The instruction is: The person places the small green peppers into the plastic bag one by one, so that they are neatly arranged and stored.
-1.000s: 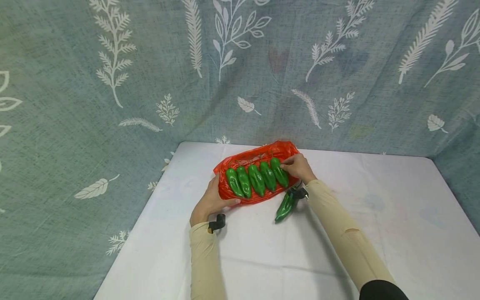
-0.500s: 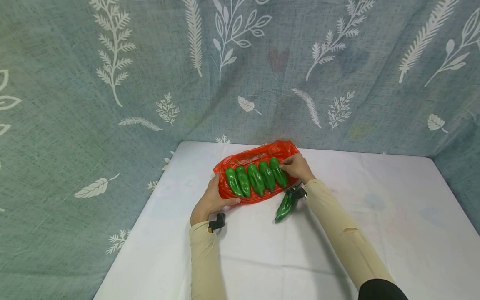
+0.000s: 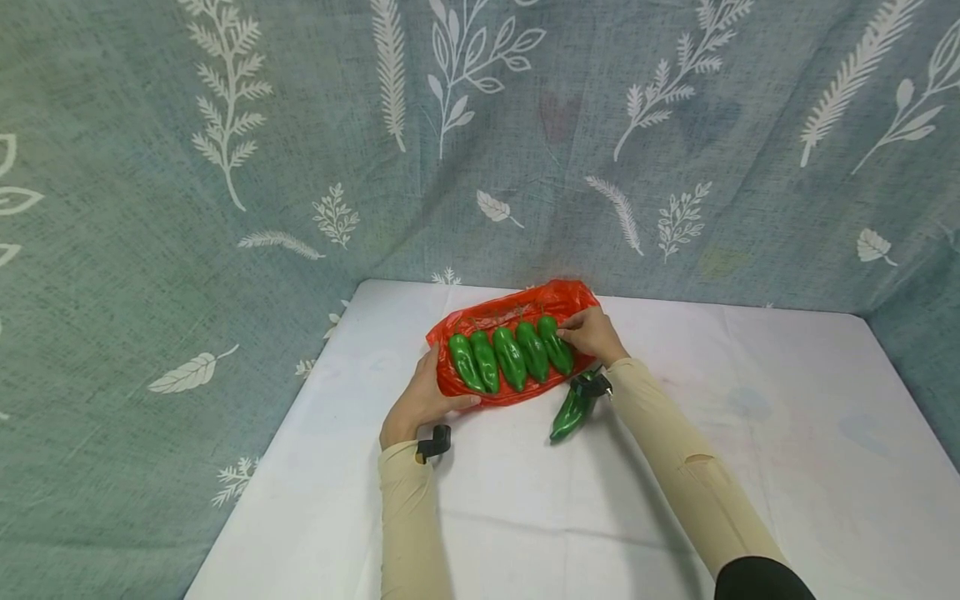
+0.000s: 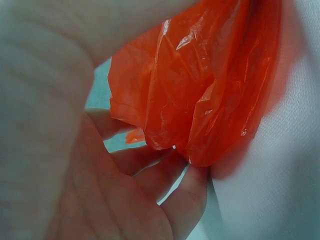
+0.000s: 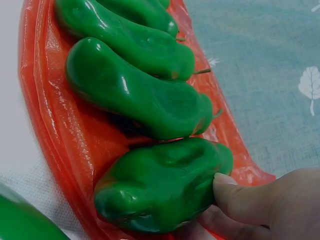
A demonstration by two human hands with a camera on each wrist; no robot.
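Observation:
Several glossy green peppers (image 3: 510,358) lie side by side on a crinkled red plastic bag (image 3: 561,292) toward the back of the white table. My right hand (image 3: 598,335) pinches the rightmost pepper (image 5: 165,182) near its stem end; the right wrist view has the thumb on its upper side. At the bag's left end my left hand (image 3: 420,404) holds the edge, thumb along the front and fingers behind. Close up, those fingers (image 4: 185,200) curl against the red plastic. One more pepper (image 3: 572,418) rests outside the bag, below my right wrist.
White cloth covers the table (image 3: 525,517). Behind it and to the left hangs a grey-green curtain (image 3: 450,217) with white leaf prints, close to the bag's far side. Each wrist carries a small black camera (image 3: 435,445).
The right hand and the rightmost pepper have shifted very slightly left, and the row of peppers has moved a little that way too. The left hand keeps its place on the bag.

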